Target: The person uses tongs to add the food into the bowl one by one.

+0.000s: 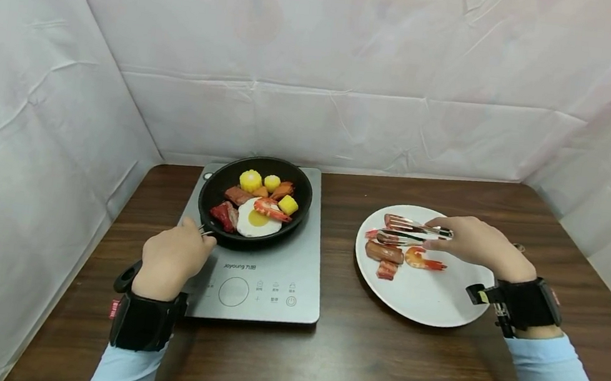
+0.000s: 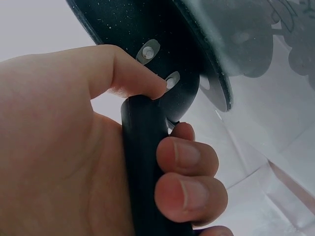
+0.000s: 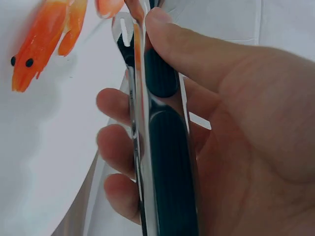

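Left hand (image 1: pixel 173 257) grips the pan handle (image 2: pixel 145 167), near left of the cooker (image 1: pixel 256 273). Left wrist view: fingers (image 2: pixel 189 157) curl round the black handle, thumb lies along its top by the rivets.

Pan (image 1: pixel 255 200) sits on the far part of the cooker, left of centre on the table (image 1: pixel 332 357). In the pan: fried egg (image 1: pixel 258 219) at the near side, shrimp (image 1: pixel 272 210) across its far edge, two corn pieces (image 1: pixel 251 180) at the far side, a yellow cube (image 1: pixel 288 205) right, red meat (image 1: pixel 225 215) left, brown-orange pieces between them.

Right hand (image 1: pixel 475 244) holds metal tongs (image 1: pixel 411 233) over the plate (image 1: pixel 418 297), tips pointing left. Right wrist view: fingers (image 3: pixel 115 147) wrap one side, thumb presses the other on the black grip pad; hand closed round the tongs. Tong arms stand slightly apart at the tips. Cannot tell whether the tips clasp the red strip (image 1: pixel 373 233) beside them.

Plate is white, right of the cooker, well apart from the pan. On its left part: sausage (image 1: pixel 384 252), a red-striped piece (image 1: pixel 386 269) just near of it, a second shrimp (image 1: pixel 423 260) right of the sausage, close under the hand.

White sheets (image 1: pixel 320 60) wall in the table at left, far and right. Black wrist straps, pale blue sleeves on both arms.
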`<state>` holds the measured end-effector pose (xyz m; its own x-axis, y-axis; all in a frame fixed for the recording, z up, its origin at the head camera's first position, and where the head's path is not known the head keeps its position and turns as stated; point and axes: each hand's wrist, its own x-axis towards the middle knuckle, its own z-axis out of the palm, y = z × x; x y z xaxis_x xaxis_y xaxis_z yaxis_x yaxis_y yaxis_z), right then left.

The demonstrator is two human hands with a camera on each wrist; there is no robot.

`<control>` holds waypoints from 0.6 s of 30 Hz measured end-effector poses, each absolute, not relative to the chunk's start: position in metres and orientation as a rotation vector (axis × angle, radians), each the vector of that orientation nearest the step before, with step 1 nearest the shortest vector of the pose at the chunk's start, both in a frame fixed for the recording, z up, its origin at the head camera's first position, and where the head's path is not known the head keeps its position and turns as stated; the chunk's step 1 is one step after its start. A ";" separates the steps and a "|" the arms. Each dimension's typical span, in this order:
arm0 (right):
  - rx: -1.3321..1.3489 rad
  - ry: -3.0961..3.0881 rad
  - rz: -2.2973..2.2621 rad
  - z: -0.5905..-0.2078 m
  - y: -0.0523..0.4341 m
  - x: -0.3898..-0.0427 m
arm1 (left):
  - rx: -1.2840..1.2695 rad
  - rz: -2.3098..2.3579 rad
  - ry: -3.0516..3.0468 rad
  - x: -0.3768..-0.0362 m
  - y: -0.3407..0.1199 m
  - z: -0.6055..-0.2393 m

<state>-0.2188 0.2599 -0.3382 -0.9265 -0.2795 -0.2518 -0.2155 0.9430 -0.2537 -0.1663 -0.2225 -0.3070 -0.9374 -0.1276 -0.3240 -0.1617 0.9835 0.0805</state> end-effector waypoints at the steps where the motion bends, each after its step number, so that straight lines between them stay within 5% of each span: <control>1: -0.360 2.807 -0.332 -0.339 0.261 -0.219 | -0.211 0.151 2.804 -0.166 -0.222 -0.307; 18: -0.345 2.897 -0.339 -0.348 0.264 -0.221 | -0.218 0.167 2.806 -0.166 -0.225 -0.312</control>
